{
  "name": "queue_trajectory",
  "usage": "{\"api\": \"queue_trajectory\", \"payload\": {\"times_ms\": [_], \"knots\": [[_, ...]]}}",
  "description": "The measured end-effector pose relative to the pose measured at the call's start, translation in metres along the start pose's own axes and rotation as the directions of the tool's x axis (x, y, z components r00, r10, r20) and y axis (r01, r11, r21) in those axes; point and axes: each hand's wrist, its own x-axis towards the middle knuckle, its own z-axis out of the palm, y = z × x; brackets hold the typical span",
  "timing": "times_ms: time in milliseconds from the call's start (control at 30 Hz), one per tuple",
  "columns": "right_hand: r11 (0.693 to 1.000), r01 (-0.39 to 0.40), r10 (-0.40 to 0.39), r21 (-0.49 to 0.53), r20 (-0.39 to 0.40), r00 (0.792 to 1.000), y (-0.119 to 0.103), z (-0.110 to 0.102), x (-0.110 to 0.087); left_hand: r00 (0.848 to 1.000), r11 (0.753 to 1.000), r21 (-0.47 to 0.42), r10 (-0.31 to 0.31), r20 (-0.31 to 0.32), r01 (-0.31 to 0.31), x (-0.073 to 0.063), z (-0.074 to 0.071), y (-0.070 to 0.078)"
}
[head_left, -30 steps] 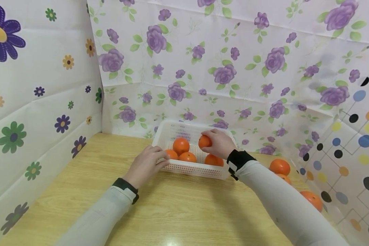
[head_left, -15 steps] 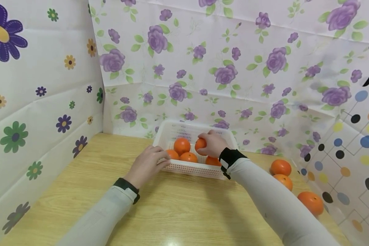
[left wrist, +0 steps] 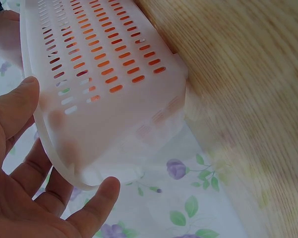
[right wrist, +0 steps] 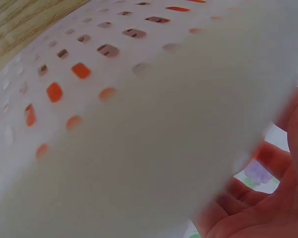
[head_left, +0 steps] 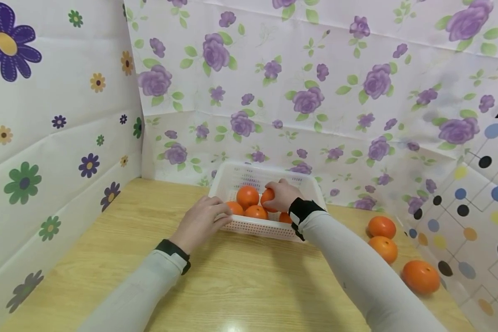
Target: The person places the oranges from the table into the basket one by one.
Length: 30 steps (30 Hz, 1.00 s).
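A white plastic basket with slotted walls stands at the back of the table, several oranges inside. At its front left corner my left hand grips the rim; in the left wrist view the thumb lies at the rim and some fingers reach behind it. My right hand holds an orange low inside the basket, close beside the others. In the right wrist view the basket wall fills most of the picture and hides part of that hand.
Three more oranges sit on the wooden table at the right: one farthest back, a middle orange and a nearer orange. Flowered sheeting rises behind the basket, and a dotted sheet borders the right side.
My right hand has moved left and lower inside the basket with the orange it holds. The left hand stays at the basket's corner, while the head view has shifted slightly.
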Motion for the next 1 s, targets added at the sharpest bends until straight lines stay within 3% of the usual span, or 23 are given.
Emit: {"api": "queue_trajectory", "payload": {"times_ms": [500, 733, 1000], "knots": [[0.997, -0.041, 0.038, 0.065, 0.053, 0.998, -0.004, 0.007, 0.005, 1.0, 1.0, 0.004, -0.011, 0.016, 0.011, 0.001, 0.002, 0.0], [1.0, 0.025, -0.025, -0.004, 0.077, 0.997, -0.004, 0.011, 0.006, 1.0, 1.0, 0.007, 0.0, 0.003, 0.0, 0.001, 0.003, 0.0], [0.998, 0.06, -0.061, 0.016, 0.097, 0.993, -0.01, 0.012, 0.008, 1.0, 1.0, 0.009, 0.016, 0.005, -0.016, 0.0, 0.001, 0.0]]}}
